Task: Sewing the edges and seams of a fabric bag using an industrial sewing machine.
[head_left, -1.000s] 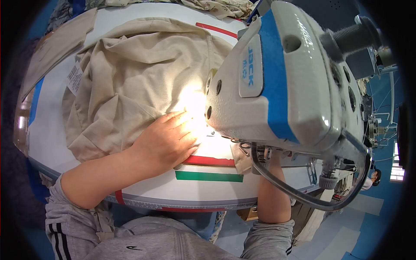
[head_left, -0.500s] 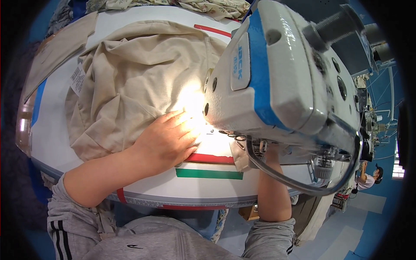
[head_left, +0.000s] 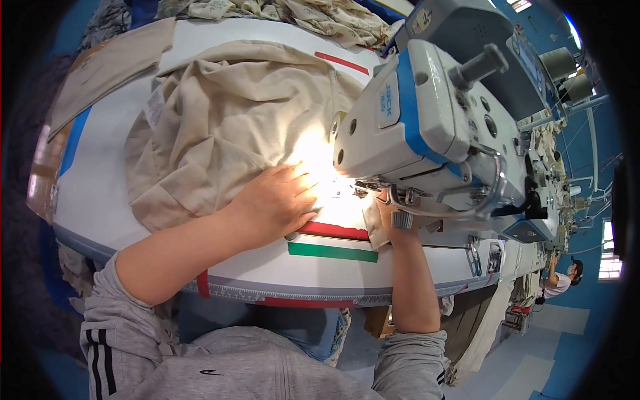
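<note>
A beige garment [head_left: 220,113] lies bunched on the white sewing table, reaching to the lit needle area of a white and blue sewing machine [head_left: 407,127]. My left hand [head_left: 277,200] rests flat at the cloth's near edge, fingers stretched toward the needle and bright in the lamp glare. Right of the needle, my right hand [head_left: 400,230] is under the machine head, beside a small strip of beige cloth [head_left: 376,225]. The machine's front parts cover its fingers, so its grip is hidden.
Red tape [head_left: 333,231] and green tape [head_left: 333,251] mark the table before the needle. A measuring tape [head_left: 247,293] runs along the near edge. Another beige piece [head_left: 110,70] lies far left, patterned cloth [head_left: 287,15] at the back. A person [head_left: 565,277] works far right.
The whole view has shifted, so the machine appears smaller and more of its rear shows. Both hands stay near the needle, with little visible movement against the table.
</note>
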Demonstrator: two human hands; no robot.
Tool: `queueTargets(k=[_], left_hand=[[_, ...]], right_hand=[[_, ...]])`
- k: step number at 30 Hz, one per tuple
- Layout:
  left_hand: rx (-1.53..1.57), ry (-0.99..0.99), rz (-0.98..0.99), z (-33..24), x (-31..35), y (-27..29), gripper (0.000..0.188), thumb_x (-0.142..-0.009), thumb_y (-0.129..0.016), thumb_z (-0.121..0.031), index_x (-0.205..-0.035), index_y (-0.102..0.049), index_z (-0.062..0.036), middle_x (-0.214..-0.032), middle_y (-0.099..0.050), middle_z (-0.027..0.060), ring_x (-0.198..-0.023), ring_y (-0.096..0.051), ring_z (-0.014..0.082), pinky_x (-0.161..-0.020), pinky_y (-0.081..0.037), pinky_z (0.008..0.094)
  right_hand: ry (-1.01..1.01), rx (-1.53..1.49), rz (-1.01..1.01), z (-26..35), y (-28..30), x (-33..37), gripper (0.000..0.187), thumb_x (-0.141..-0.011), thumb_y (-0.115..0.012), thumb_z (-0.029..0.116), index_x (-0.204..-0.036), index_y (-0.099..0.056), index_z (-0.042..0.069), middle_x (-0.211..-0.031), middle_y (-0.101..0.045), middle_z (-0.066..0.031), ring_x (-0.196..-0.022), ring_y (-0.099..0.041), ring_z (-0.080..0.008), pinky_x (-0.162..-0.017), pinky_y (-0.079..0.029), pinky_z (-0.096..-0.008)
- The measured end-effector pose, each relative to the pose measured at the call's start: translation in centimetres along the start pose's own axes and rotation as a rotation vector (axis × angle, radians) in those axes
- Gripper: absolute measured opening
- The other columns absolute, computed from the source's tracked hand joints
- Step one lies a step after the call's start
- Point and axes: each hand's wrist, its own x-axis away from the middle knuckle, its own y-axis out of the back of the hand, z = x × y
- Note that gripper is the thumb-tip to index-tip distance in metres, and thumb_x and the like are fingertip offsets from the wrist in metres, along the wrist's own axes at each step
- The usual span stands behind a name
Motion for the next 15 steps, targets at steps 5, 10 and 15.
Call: queueTargets(k=[5,10,15], left_hand=[[0.034,0.242,-0.07,-3.1,5.9,2.7,0.083,-0.069,-0.08,-0.017,-0.14,-0.04,0.0019,-0.141,-0.045,0.0155,-0.109,-0.059,0.0319,-0.088,-0.05,0.039],[-0.122,0.852,-0.026,-3.3,20.1,9.3,0.082,-0.069,-0.078,-0.012,-0.142,-0.042,-0.0056,-0.134,-0.053,0.0193,-0.092,-0.065,0.0388,-0.08,-0.054,0.0432],[-0.038,1.404,-0.681,1.9,42.8,19.6,0.022,-0.093,-0.057,-0.02,-0.102,-0.065,-0.0027,-0.099,-0.068,0.0108,-0.089,-0.064,0.0239,-0.083,-0.049,0.0383]], right_hand=[[-0.195,-1.037,-0.062,3.7,9.1,-1.8,0.02,-0.082,-0.069,-0.001,-0.101,-0.071,0.004,-0.09,-0.068,-0.0112,-0.081,-0.066,-0.0295,-0.074,-0.053,-0.0382],[0.302,-1.196,-0.134,6.5,18.0,3.0,0.015,-0.079,-0.067,-0.001,-0.092,-0.071,0.005,-0.086,-0.069,-0.0113,-0.078,-0.068,-0.0312,-0.072,-0.057,-0.0392],[0.267,-1.335,-0.109,8.4,20.1,4.0,0.014,-0.079,-0.067,-0.006,-0.091,-0.069,0.001,-0.077,-0.068,-0.011,-0.067,-0.066,-0.0253,-0.06,-0.052,-0.0316]])
